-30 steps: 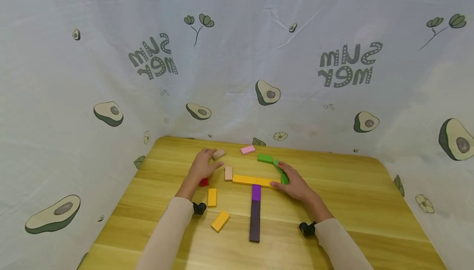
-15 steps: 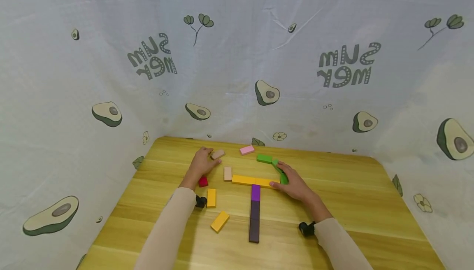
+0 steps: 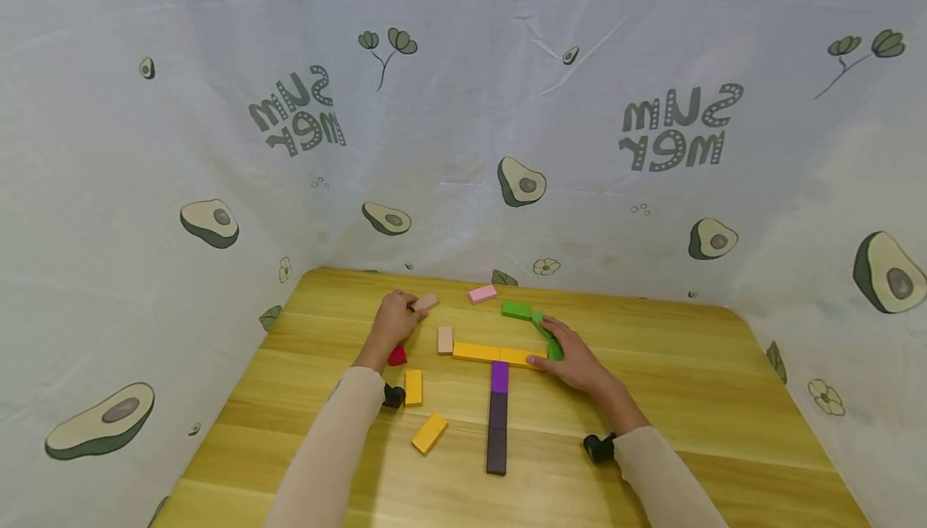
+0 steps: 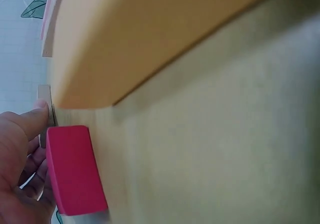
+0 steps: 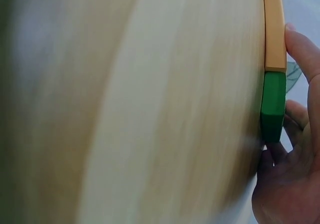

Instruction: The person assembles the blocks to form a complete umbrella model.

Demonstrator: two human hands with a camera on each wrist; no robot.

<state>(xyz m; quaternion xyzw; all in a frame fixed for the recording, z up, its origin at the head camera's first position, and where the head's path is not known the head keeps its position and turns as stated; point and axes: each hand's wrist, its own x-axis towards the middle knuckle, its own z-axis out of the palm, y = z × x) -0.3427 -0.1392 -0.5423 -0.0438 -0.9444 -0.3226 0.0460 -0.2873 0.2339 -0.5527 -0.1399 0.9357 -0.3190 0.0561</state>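
My left hand pinches a beige block at the back left of the table; in the left wrist view the thumb presses one face of it, with the other fingers behind. My right hand rests over the right end of a row of two yellow blocks. Its thumb touches the right yellow block, and its fingers lie over a line of green blocks that they partly hide. A purple block and dark blocks run from the yellow row towards me.
A red block lies beside my left wrist, with loose yellow blocks nearby. Another beige block stands at the row's left end. A pink block and a green block lie at the back, before a printed curtain.
My left thumb has drawn in towards the fingers and now meets the beige block. The right hand and the laid blocks have stayed in place.
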